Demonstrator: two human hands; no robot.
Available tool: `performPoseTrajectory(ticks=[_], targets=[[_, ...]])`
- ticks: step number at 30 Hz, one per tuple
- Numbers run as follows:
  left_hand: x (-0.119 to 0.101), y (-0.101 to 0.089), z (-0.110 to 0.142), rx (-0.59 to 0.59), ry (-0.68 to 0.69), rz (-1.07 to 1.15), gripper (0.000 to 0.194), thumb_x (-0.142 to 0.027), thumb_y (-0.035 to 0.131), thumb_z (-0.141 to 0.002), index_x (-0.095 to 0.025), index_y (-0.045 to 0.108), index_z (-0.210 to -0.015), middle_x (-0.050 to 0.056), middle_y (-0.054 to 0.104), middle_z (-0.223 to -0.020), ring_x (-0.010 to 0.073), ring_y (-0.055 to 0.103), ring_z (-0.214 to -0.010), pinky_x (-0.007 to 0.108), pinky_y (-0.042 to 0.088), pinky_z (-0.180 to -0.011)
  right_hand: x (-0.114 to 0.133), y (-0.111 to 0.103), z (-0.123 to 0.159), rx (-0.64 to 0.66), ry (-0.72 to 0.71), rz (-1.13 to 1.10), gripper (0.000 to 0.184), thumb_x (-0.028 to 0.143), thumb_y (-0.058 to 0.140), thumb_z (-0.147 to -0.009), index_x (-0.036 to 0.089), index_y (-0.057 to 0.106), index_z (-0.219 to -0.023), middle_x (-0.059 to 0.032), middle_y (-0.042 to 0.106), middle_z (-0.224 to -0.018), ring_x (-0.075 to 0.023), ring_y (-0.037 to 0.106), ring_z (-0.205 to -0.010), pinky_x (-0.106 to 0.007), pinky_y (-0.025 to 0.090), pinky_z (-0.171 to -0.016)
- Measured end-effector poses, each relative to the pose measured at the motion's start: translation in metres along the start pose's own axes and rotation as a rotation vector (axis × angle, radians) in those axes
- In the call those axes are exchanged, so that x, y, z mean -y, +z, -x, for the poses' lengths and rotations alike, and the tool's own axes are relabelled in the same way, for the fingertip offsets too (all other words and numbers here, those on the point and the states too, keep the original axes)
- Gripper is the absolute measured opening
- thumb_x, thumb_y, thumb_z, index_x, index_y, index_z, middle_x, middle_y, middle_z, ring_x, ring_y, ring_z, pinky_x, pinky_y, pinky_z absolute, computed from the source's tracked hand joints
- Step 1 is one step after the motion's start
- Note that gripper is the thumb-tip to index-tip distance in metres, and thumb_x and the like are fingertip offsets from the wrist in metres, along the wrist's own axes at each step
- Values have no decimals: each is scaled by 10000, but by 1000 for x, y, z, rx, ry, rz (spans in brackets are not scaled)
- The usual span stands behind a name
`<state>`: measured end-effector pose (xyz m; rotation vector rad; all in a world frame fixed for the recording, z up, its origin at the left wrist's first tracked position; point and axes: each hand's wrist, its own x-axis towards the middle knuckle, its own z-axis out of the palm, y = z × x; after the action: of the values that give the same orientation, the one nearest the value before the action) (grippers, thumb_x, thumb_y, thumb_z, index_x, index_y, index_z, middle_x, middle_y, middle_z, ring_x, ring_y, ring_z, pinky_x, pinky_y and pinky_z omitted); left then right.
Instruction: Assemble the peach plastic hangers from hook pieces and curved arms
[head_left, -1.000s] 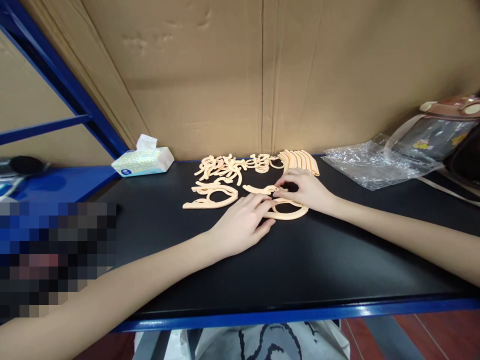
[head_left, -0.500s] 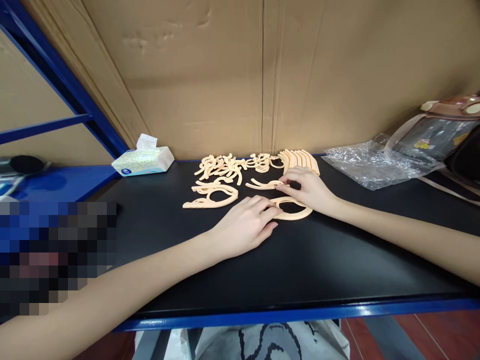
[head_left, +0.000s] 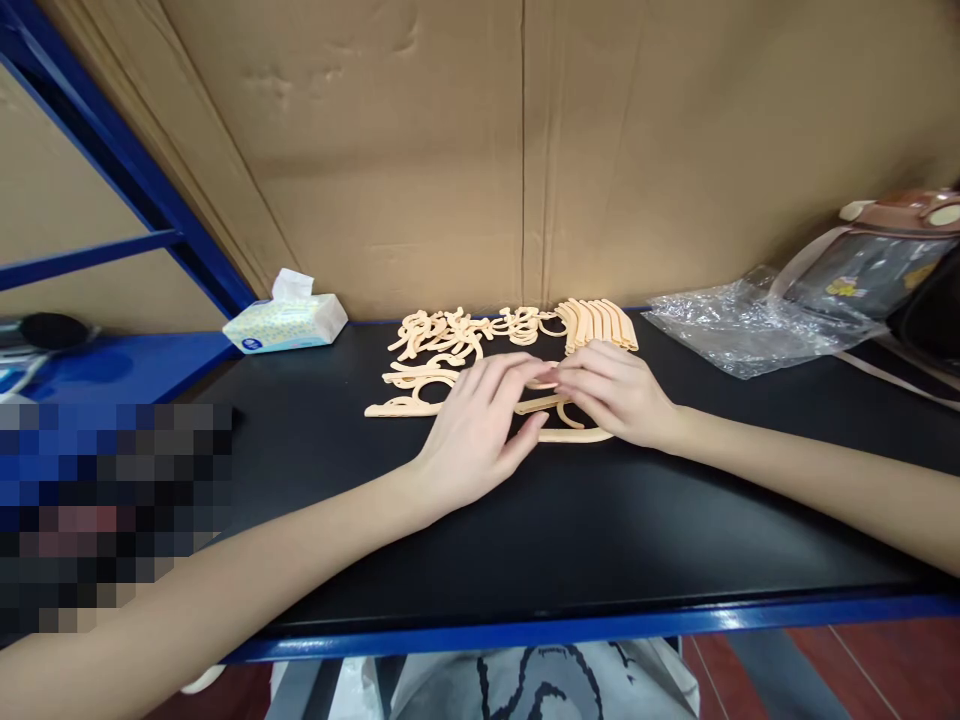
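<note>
My left hand (head_left: 480,430) and my right hand (head_left: 615,392) meet at the middle of the black table top (head_left: 525,520). Both pinch a thin pale wooden cut-out piece (head_left: 541,384) between their fingertips. Under the hands lies a ring-shaped wooden piece (head_left: 574,434), partly hidden. Left of my left hand rest two larger curved wooden pieces (head_left: 409,392). Behind the hands lies a heap of small wooden cut-outs (head_left: 450,332) and a row of stacked curved strips (head_left: 600,322).
A tissue pack (head_left: 285,322) sits at the back left. Crumpled clear plastic (head_left: 739,325) and a transparent bag (head_left: 877,265) lie at the right. Cardboard (head_left: 525,140) walls the back. A blue shelf frame (head_left: 112,150) stands on the left.
My left hand slid forward off the ring-shaped piece to meet my right hand. The small curved piece, held by my right hand alone before, is now between both hands.
</note>
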<state>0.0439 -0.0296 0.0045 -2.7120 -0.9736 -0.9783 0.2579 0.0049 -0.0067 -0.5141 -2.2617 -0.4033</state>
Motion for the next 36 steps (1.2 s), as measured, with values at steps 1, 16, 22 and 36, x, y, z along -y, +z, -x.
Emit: performPoseTrajectory(ticks=[1, 16, 22, 36], targets=[[1, 0, 0, -9, -19, -2, 388, -282, 475, -932, -164, 396, -1294, 117, 494, -1297, 234, 444, -1215, 401, 376, -1011, 2, -1, 0, -12, -58, 25, 223, 151, 495, -911, 179, 611, -1099, -70, 654, -871, -169, 549, -763, -301, 462, -666], [2, 2, 1, 168, -85, -29, 243, -381, 402, -968, -184, 501, -1071, 22, 656, -912, 158, 615, -781, 253, 448, -663, 7, -1, 0, -5, -191, 52, 183, 193, 608, -862, 168, 621, -1042, -44, 720, -945, -163, 618, -870, -290, 505, -746], [-4, -6, 0, 206, -98, -137, 244, -358, 359, -977, -191, 536, -981, 2, 663, -857, 141, 628, -714, 225, 391, -563, 4, -1, 3, -20, -52, 11, 67, 224, 558, -876, 210, 604, -923, -28, 695, -853, -161, 600, -802, -313, 471, -710], [2, -3, -3, 373, -263, -206, 387, -378, 290, -997, -183, 508, -744, -4, 575, -639, 164, 576, -594, 253, 327, -533, 4, 1, -2, 327, -135, -74, 259, 359, 480, -933, 175, 662, -919, -63, 651, -864, -169, 562, -827, -311, 464, -760]])
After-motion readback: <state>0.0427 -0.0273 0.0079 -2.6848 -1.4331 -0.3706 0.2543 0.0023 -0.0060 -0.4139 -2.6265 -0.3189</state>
